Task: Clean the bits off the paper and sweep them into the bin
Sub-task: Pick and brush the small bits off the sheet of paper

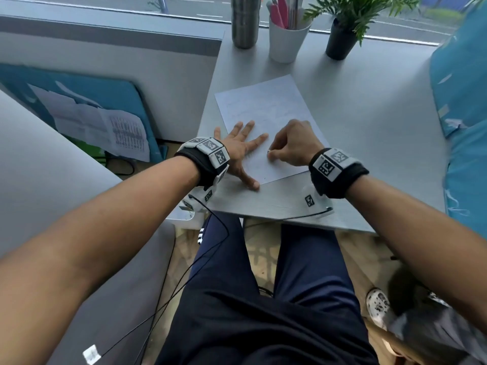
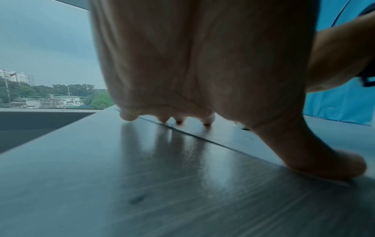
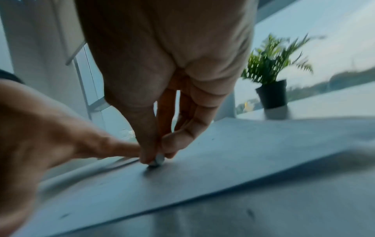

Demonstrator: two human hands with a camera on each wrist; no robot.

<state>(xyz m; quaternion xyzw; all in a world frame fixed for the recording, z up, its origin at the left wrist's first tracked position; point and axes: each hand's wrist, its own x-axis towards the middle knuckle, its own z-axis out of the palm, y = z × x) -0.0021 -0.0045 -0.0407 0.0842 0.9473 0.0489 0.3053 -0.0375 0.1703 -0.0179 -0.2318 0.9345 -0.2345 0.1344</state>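
A white sheet of paper (image 1: 266, 106) with faint pencil marks lies on the grey desk (image 1: 369, 114). My left hand (image 1: 246, 146) lies flat with spread fingers on the sheet's near left corner, thumb (image 2: 334, 162) at the paper's edge. My right hand (image 1: 272, 154) pinches a small pale eraser (image 3: 157, 160) between thumb and fingers, its tip down on the paper (image 3: 223, 160) just right of the left index finger. A few tiny dark bits (image 3: 65, 215) lie on the sheet, and another bit (image 2: 136, 199) lies on the desk. No bin is plainly in view.
At the desk's far edge stand a steel bottle (image 1: 245, 22), a white cup of pens (image 1: 287, 40) and a potted plant (image 1: 342, 38). A blue cushion (image 1: 463, 101) borders the right side. Cables hang over the near edge above my lap.
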